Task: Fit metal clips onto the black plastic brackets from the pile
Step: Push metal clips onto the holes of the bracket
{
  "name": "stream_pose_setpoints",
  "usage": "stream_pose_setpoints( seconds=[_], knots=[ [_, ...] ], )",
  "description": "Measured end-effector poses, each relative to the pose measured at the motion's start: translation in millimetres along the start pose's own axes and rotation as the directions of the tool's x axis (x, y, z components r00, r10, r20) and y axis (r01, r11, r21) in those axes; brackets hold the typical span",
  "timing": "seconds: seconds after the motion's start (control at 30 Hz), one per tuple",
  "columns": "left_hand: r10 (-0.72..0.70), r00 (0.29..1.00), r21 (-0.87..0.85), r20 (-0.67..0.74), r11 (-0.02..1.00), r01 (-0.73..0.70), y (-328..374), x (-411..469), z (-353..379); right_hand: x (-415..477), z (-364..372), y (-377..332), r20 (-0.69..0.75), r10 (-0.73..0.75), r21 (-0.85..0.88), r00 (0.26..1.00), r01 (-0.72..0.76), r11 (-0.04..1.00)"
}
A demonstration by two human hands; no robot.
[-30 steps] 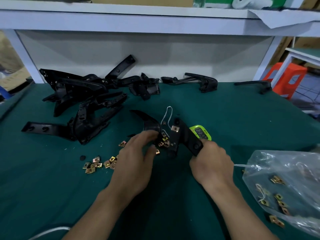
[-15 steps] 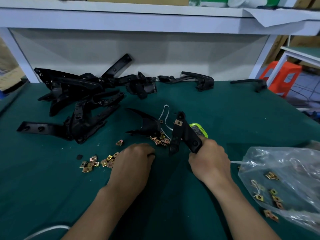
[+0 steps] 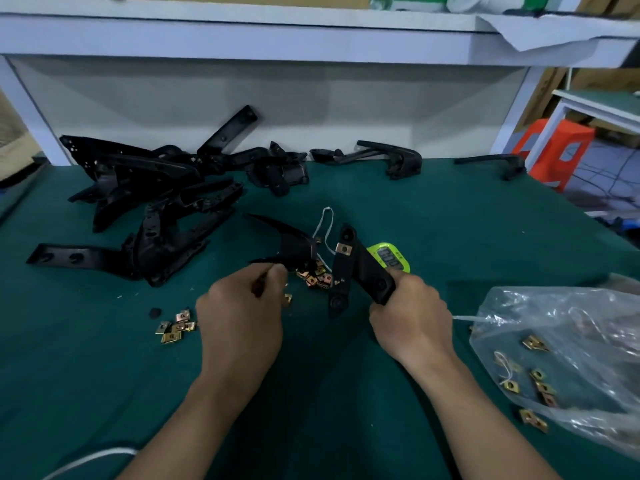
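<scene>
Green bench top (image 3: 450,209), spanning the view beneath a white shelf frame (image 3: 277,39). At far left, against the back panel, pile of black brackets (image 3: 156,202), tangled and overlapping; a few loose brackets (image 3: 398,161) strung out along the back edge. At right, clear plastic bag (image 3: 571,341), slumped with its mouth toward the centre; spare clips (image 3: 540,386) visible through it, one or two spilled at its near edge.

Centre: held bracket (image 3: 360,268), raised off the cloth and tilted, gripped at its near end by the right hand (image 3: 412,317), fingers wrapped firmly round it. Left hand (image 3: 242,320) just beside, knuckles up, fingers curled over the cloth near the central clip heap (image 3: 317,277); impossible to tell whether a clip is pinched beneath the fingertips or nothing at all. Lying bracket (image 3: 294,244) behind the left hand, resting on the cloth and touching that heap. Green timer (image 3: 389,256), partly hidden behind the held bracket. Second scatter of clips (image 3: 175,327) left of the left hand. Fitted clip (image 3: 344,248), already seated near the upper end of the held bracket.

Judged risks:
- Clip presented skewed or wrong way round, hence jammed half on or sprung off the edge.
- Small slick clips fumbled out of a blind pinch and lost back into the heap.
- Held bracket twisting in a one-ended grip under the push, hence a missed mounting tab.
- Loose white string (image 3: 327,220) snagged between clip and plastic.
</scene>
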State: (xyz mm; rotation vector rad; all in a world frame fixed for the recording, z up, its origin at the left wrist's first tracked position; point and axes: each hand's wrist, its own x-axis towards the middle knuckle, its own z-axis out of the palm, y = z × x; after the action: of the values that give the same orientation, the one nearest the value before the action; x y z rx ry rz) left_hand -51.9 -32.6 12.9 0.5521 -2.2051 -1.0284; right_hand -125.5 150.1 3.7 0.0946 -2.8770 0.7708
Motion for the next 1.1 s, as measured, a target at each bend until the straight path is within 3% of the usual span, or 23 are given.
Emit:
stream_pose_setpoints(
  seconds=[0.07, 0.17, 0.27, 0.47, 0.8, 1.0, 1.1],
  knots=[
    [-0.11, 0.989, -0.19, 0.102, 0.973, 0.128, -1.8, 3.0, -1.0, 0.5, -0.7, -0.6, 0.009, -0.001, 0.002, 1.0, 0.001, 1.0],
    [-0.211, 0.951, -0.453, 0.224, 0.842, 0.293, -4.3, 7.4, 1.0, 0.9, -0.1, -0.4, 0.013, 0.0, -0.008, 1.0, 0.0, 1.0],
    [-0.233, 0.928, -0.54, 0.291, 0.76, 0.36, -7.7, 8.5, 4.7, 0.4, 1.3, -0.5, 0.011, -0.003, -0.025, 1.0, 0.003, 1.0],
    [-0.159, 0.913, -0.587, 0.375, 0.721, 0.367, -4.5, 4.2, 4.2, -0.8, 0.9, -0.7, 0.002, -0.034, -0.055, 0.999, 0.034, 0.998],
    [-0.052, 0.891, -0.565, 0.452, 0.756, 0.331, 5.6, -1.3, 4.0, 0.9, -0.3, 0.1, -0.001, -0.05, -0.016, 0.999, 0.05, 0.999],
    [-0.006, 0.8, -0.494, 0.601, 0.784, 0.377, 5.7, -1.8, -0.6, 0.7, -0.3, 0.1, -0.008, -0.103, -0.032, 0.995, 0.103, 0.994],
    [0.01, 0.79, -0.5, 0.613, 0.779, 0.378, 6.8, -1.3, -1.6, 0.5, -1.2, -0.4, 0.001, -0.136, -0.049, 0.991, 0.136, 0.99]
  ],
)
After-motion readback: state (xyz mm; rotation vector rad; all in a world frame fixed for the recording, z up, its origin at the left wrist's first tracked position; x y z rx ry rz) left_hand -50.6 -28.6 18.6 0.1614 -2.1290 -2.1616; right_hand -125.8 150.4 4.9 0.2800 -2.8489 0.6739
